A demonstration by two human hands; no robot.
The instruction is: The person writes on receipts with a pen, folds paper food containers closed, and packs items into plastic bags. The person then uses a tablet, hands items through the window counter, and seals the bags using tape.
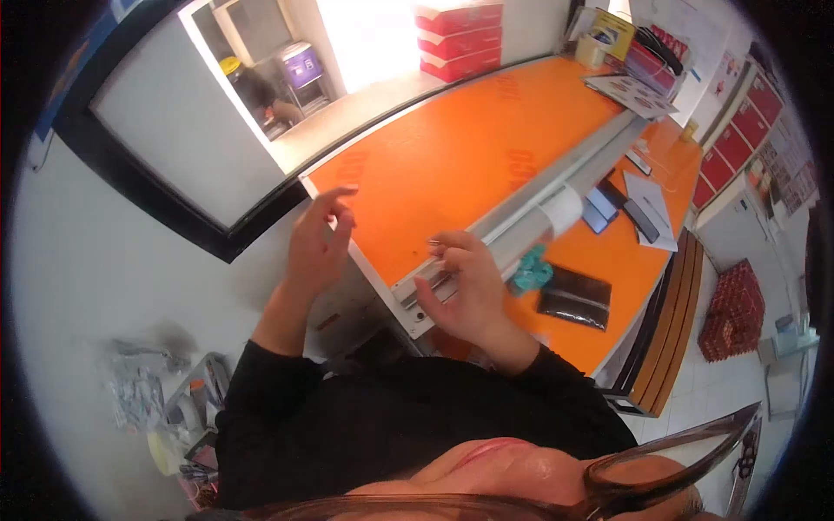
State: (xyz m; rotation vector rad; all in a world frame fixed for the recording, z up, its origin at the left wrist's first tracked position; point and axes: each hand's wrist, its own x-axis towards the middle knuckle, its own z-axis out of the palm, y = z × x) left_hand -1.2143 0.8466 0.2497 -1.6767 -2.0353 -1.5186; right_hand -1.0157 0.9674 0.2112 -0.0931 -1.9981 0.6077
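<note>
My left hand (320,247) is raised near the left end of the orange tabletop (417,174), its fingers loosely bent and apart with nothing visible in them. My right hand (469,291) hovers over the near end of a long metal rail (521,204) that runs across the table. Thumb and fingers of this hand are curled but spaced apart, and I see no object between them. Just beyond the right hand lie a crumpled teal thing (532,271) and a dark, shiny flat packet (575,297). A white roll-like piece (563,210) rests by the rail.
Phones (641,219) and white paper (653,195) lie on the right side of the table. Red boxes (459,39) are stacked at the back. Beside the table are a wooden bench (673,334) and red crates (732,310). Another person (252,87) is beyond the opening.
</note>
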